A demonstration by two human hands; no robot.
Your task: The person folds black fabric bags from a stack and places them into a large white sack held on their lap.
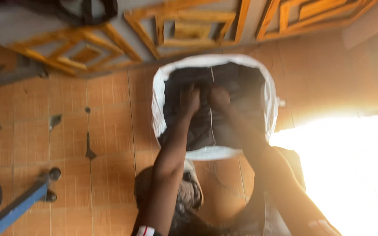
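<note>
- The left hand (190, 99) is reaching down into a round white-rimmed basin (158, 105) and is pressing into the dark grey cloth (237, 87) bunched inside it; the fingers are curling into the fabric, clenched on a fold of it.
- The right hand (219, 97) is sitting just beside the left, almost touching it, and is gripping the same cloth with knuckles up and fingers closing round the material.
- Motion blur is smearing both hands – single fingers are hard to tell apart, and whether the thumbs are tucked under the cloth cannot be told.
- The cloth is filling the basin nearly from rim to rim, hiding its bottom; whether water is lying under it cannot be made out.
- Both forearms are running up from the lower edge of the view, the left wrist carrying a band with red and white that the frame is cutting off.
- The basin is standing on an orange-brown tiled floor (110, 131), close to a grey door with orange wooden geometric trim (176, 30) at the top.
- Bare tiles are lying open to the left of the basin – further off, a blue metal bar (18, 205) is slanting across the lower left corner.
- To the right, strong sunlight is washing out the floor, so nothing there can be read.
</note>
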